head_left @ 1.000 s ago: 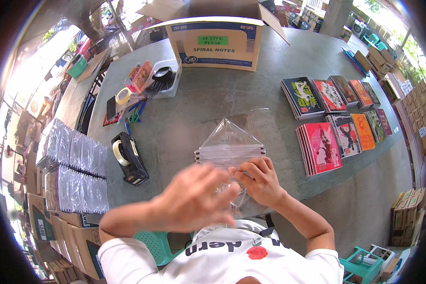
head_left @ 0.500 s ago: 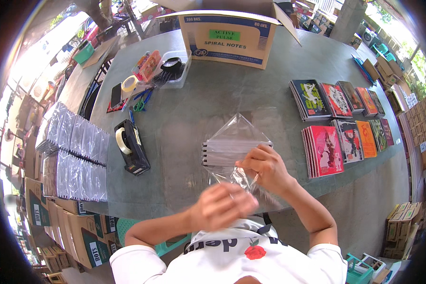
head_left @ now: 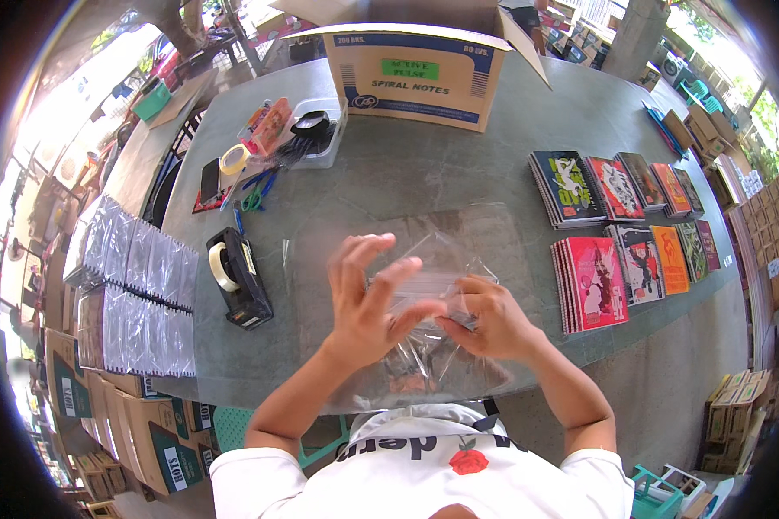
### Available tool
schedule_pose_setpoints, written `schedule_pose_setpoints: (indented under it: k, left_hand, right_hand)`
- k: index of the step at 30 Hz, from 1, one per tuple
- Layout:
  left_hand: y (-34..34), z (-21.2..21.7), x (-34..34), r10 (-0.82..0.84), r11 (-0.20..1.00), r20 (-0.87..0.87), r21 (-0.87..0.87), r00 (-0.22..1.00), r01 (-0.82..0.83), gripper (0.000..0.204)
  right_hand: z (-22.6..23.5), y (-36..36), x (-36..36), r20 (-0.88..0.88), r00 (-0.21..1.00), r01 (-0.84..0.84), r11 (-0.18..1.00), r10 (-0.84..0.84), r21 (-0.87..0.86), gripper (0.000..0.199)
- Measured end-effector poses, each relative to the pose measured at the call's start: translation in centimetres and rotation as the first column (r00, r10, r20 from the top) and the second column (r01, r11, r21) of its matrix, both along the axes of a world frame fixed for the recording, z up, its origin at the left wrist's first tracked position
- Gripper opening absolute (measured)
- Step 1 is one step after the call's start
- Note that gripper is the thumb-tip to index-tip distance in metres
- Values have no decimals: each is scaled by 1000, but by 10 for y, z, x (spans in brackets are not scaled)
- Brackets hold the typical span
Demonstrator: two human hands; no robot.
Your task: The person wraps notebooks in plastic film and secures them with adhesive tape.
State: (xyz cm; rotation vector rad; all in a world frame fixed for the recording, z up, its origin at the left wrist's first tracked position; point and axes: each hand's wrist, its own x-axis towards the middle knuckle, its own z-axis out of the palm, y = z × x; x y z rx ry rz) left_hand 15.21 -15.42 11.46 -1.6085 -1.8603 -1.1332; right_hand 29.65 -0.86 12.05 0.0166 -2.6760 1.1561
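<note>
tape dispenser (head_left: 238, 277) left of hands, notebooks (head_left: 627, 229) right, box (head_left: 415, 69) behind

A grey table (head_left: 459, 164) with a rounded edge fills the middle of the frame. Strong daylight is seen at the upper left and upper right. Stacked cardboard boxes (head_left: 138, 432) are found at the lower left, and a bare concrete floor (head_left: 666, 381) at the lower right.

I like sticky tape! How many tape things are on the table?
2. A black tape dispenser stands left of the left hand. A loose yellowish tape roll lies farther back, by the clear tray. More may hide among the clutter there.
</note>
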Motion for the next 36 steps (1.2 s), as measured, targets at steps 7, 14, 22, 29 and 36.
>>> schedule_pose_setpoints:
  k: [7,14,22,29,36]
  left_hand:
    - [1,-17,-40,-64,891,807,-218,587,397,53]
    - [22,7,-43,-305,769,388,-439,870,465,30]
    - [-12,-2,-9,-387,836,-109,-460,915,299,24]
    - [-23,-47,9,-305,952,-297,-88,905,292,22]
    - [-83,-75,-36,-52,994,-56,-100,997,46,22]
  right_hand:
    - [-4,-11,-13,-336,786,535,843,-519,-52,30]
    - [-1,34,-30,225,972,138,941,-69,-309,33]
    - [4,-22,19,49,999,-16,794,-17,608,43]
    - [-6,-11,-4,-25,998,-41,870,61,492,47]
    - [-7,-4,-17,164,971,-230,845,171,482,52]
